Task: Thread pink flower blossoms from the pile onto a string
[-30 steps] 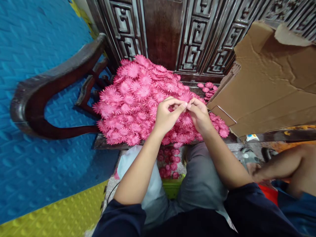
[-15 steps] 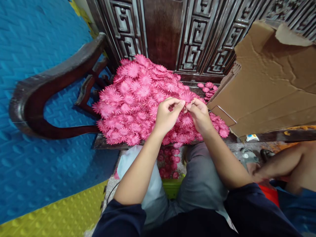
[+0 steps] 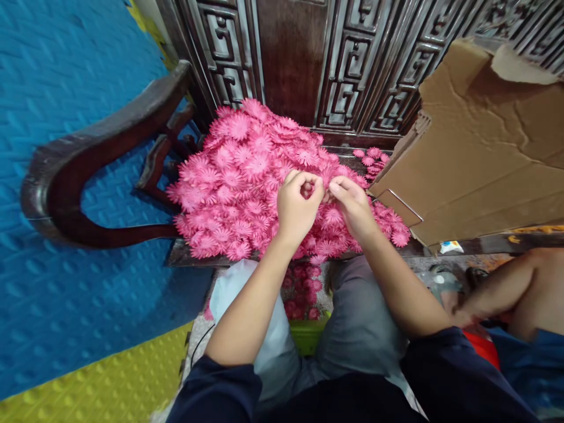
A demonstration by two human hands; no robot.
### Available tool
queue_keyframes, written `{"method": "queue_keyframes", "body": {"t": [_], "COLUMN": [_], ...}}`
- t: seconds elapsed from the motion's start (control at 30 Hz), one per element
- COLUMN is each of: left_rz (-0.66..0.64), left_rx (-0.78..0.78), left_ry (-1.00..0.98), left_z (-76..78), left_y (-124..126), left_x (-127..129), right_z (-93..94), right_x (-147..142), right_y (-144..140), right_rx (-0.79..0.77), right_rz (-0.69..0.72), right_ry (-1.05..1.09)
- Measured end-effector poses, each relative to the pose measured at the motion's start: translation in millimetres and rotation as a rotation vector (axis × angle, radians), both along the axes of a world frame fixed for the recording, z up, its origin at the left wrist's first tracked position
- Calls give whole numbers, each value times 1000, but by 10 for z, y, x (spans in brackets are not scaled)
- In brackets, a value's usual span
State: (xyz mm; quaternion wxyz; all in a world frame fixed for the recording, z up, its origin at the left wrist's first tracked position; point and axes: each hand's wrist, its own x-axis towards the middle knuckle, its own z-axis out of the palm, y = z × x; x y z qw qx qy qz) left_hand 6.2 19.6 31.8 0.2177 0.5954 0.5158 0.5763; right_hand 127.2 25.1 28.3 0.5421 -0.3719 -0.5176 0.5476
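Left hand: I see my left hand (image 3: 296, 207) curled over the heap, thumb and forefinger pinched on a small pink flower piece (image 3: 308, 189).
Right hand: my right hand (image 3: 353, 207) sits just beside the left, fingertips meeting it at the same pink flower piece; its fingers are bent in, but I cannot tell whether they actually clamp anything.
Pink flower piece: between the two sets of fingertips, just above the top of the heap, mostly hidden by the fingers.
Flower heap: a thick mound of pink paper flowers (image 3: 247, 176) covers the seat, piled highest toward the back and left.
Surface: I read it as the seat of a dark wooden chair (image 3: 176, 255), its front edge showing under the flowers, with a curved armrest (image 3: 88, 153) sweeping out to the left.
Back: a carved dark wood panel (image 3: 348, 64) with fretwork stands upright right behind the heap.
Cardboard: a torn brown cardboard sheet (image 3: 480, 153) leans on the right, touching the heap's edge.
Floor: blue textured mats (image 3: 66, 282) on the left, a yellow mat (image 3: 101, 388) at the near corner.
Below the seat: more pink flowers in a green container (image 3: 308, 335) between my knees.
Neighbour: another person's arm (image 3: 502, 291) lies low at the right, well apart from my hands.
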Motion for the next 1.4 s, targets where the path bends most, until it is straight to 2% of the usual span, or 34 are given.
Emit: {"method": "queue_keyframes", "body": {"t": [0.2, 0.37, 0.5, 0.63, 0.9, 0.97, 1.07, 1.1, 1.17, 1.23, 1.3, 1.4], "left_rz": [-73, -150, -115, -47, 141, 255, 504, 518, 449, 261, 144, 133], "left_rx": [-108, -231, -204, -123, -28, 1, 32, 32, 35, -9, -61, -74], "left_ry": [-34, -196, -165, -45, -181, -273, -444, -466, -449, -361, -264, -220], "left_z": [19, 8, -38, -95, -125, -106, -76, -71, -78, -102, -125, -117], "left_y": [15, 35, 52, 60, 145, 191, 259, 273, 274, 242, 190, 112], "left_x": [-21, -44, -32, -2, -130, -233, -385, -412, -400, -310, -187, -54], "right_z": [-2, -50, -83, -103, -104, -106, -115, -120, -131, -141, -148, -145], "right_x": [9, 27, 39, 35, -35, 0, 105, 139, 176, 164, 119, 48], "right_y": [19, 35, 35, 34, -24, -2, 75, 102, 137, 139, 114, 72], "right_rx": [-18, -21, -14, -5, 32, 17, -92, -130, -189, -222, -204, -104], "right_rz": [-27, -11, -33, -22, -71, -136, -259, -277, -278, -236, -179, -149], "right_ry": [-163, -158, -209, -225, -210, -143, -30, -9, 9, -6, -45, -107]}}
